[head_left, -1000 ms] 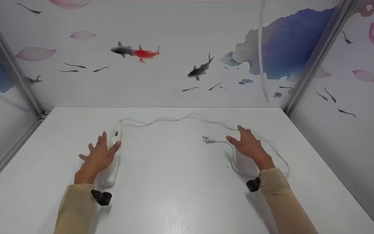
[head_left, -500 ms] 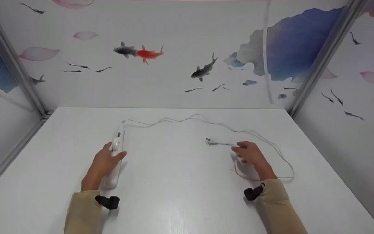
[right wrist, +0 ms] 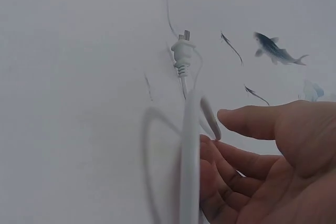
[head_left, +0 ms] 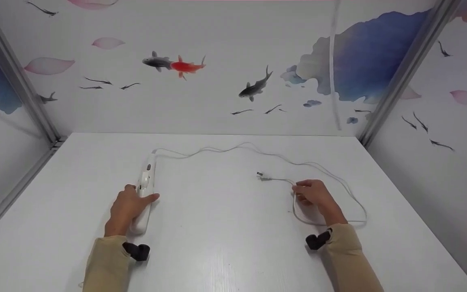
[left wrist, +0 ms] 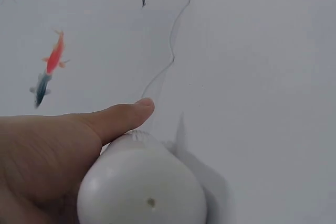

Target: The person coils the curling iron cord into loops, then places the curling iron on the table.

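Device (head_left: 146, 184) lies on tabletop (head_left: 217, 219), our left hand (head_left: 127, 207) gripping it; right of device, our right hand (head_left: 315, 193) has fingers (right wrist: 236, 161) narrowed about cord (right wrist: 189, 171); pinch, cannot tell. Grasping step, we judge; next move calls for firm cord hold.

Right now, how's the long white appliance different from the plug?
The white appliance is much longer and thicker than the small plug. The appliance has a rounded near end, while the plug ends in metal prongs. The left hand holds the appliance; no hand touches the plug itself. Both are mainly white.
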{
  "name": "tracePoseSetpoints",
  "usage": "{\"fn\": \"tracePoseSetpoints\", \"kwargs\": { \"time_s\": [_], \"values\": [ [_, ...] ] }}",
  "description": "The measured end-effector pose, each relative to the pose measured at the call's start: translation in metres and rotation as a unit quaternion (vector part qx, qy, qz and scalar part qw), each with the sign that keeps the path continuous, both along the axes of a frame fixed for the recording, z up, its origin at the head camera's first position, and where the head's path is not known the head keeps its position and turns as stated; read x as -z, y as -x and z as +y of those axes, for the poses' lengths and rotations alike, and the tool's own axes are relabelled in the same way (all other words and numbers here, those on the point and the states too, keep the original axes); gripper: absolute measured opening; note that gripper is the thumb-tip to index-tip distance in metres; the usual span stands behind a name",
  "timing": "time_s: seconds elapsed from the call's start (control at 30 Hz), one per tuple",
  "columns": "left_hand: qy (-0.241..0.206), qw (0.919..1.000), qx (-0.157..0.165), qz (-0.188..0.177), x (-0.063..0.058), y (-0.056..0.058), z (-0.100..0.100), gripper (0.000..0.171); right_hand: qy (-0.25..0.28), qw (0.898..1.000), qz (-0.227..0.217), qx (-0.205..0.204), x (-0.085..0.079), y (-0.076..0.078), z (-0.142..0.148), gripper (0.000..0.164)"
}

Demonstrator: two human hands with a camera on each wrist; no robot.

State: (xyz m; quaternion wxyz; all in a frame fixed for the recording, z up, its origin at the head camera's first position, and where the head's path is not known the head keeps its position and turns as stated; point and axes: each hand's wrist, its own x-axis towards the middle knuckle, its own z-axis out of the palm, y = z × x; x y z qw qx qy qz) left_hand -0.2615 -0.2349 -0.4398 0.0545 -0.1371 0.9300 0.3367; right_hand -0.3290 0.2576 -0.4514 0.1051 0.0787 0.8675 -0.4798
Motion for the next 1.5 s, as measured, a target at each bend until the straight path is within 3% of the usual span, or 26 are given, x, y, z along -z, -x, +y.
{"fn": "tracePoseSetpoints", "kwargs": {
  "time_s": [0.3, 0.5, 0.77, 1.1, 1.27, 1.5],
  "values": [
    [0.017, 0.9996, 0.02, 0.005, -0.003, -0.001, 0.002, 0.061, -0.011, 1.0, 0.004, -0.002, 0.0, -0.001, -0.002, 0.044],
    [0.0, 0.9997, 0.022, -0.009, -0.006, -0.001, 0.001, 0.059, -0.014, 1.0, 0.005, -0.005, 0.0, 0.0, -0.002, 0.044],
    [-0.065, 0.9973, 0.022, -0.023, -0.014, -0.003, 0.0, 0.063, -0.023, 1.0, 0.005, -0.011, -0.001, 0.001, 0.0, 0.044],
    [-0.181, 0.9816, -0.019, -0.057, -0.019, 0.002, -0.003, 0.072, -0.035, 0.999, 0.002, -0.034, -0.006, 0.004, 0.001, 0.044],
    [-0.178, 0.9828, -0.03, -0.039, -0.023, 0.0, -0.004, 0.078, -0.031, 0.998, 0.004, -0.063, -0.007, 0.001, 0.007, 0.046],
    [-0.129, 0.9903, -0.027, 0.045, -0.031, -0.004, 0.002, 0.091, -0.015, 0.993, 0.024, -0.115, -0.012, -0.004, 0.016, 0.043]
  ]
}}
